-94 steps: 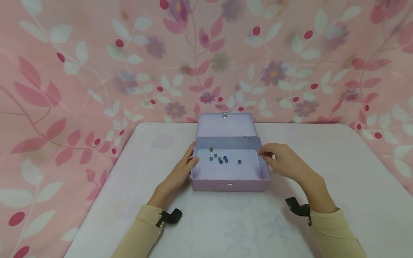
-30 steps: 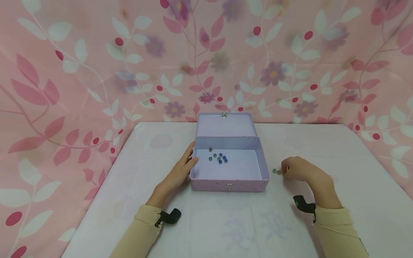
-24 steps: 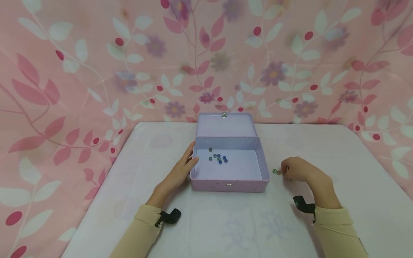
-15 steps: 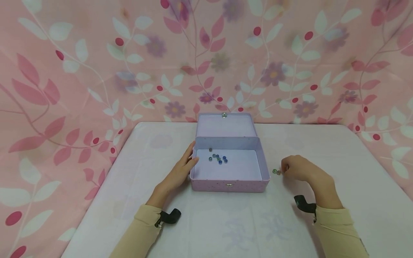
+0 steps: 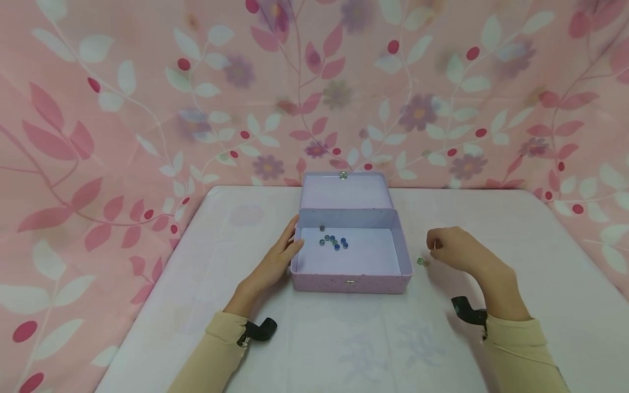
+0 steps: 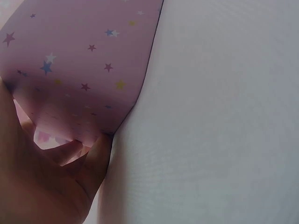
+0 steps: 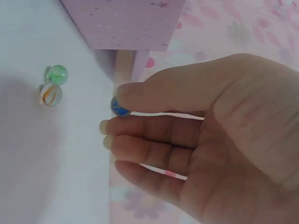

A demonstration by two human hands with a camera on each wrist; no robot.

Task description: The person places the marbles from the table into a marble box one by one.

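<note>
A lilac tin box [image 5: 351, 284] with printed stars stands with its lid [image 5: 344, 191] tipped back. Several marbles [image 5: 337, 247], blue and greenish, lie on its floor, mostly toward the left. My left hand [image 5: 272, 262] holds the box's left side, thumb at the rim and fingers along the outer wall. To the right of the box, my right hand [image 5: 457, 250] is raised over the table, pinching a blue marble [image 7: 122, 108] between thumb and index finger. Beneath it on the cloth, a green marble [image 7: 58, 74] sits against a clear one with orange swirls [image 7: 51, 94].
A white patterned cloth covers the table [image 5: 344, 338]. Behind it hangs a pink floral curtain [image 5: 275, 82]. The box's right wall [image 5: 403, 248] stands between the loose marbles and the inside of the box. Black wrist cameras [image 5: 262, 329] are strapped on both arms.
My right hand went from the box's right rim to the loose marbles, then rose with the blue marble. Inside the box, a marble rolled left to the others. My left hand stayed put.
</note>
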